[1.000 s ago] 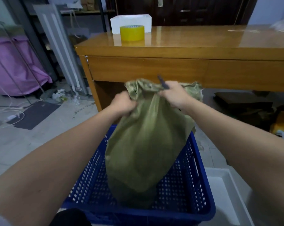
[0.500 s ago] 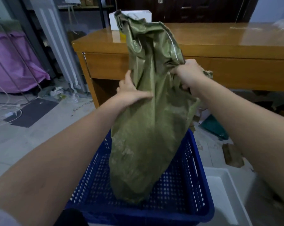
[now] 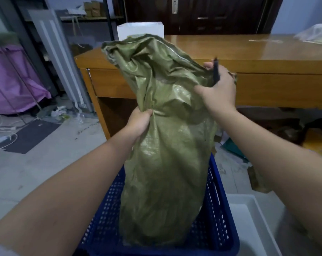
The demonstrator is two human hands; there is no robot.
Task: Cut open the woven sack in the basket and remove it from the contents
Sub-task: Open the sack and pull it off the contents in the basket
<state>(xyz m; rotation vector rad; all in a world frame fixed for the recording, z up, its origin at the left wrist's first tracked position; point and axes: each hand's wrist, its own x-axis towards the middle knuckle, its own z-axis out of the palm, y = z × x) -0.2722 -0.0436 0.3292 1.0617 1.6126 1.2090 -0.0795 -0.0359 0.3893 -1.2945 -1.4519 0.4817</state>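
Observation:
An olive-green woven sack stands upright in a blue perforated plastic basket, its loose top raised and crumpled. My left hand pinches the sack's left side at mid-height. My right hand grips the sack's upper right edge and also holds a thin dark tool that points upward. What the sack holds is hidden.
A wooden desk stands just behind the basket with a white box on it. A white tray sits to the basket's right. Scraps lie on the floor at right, a purple cover and cables at left.
The sack's top has been pulled up much higher. My left hand slid down its side to mid-height, and my right hand moved out to the upper right edge.

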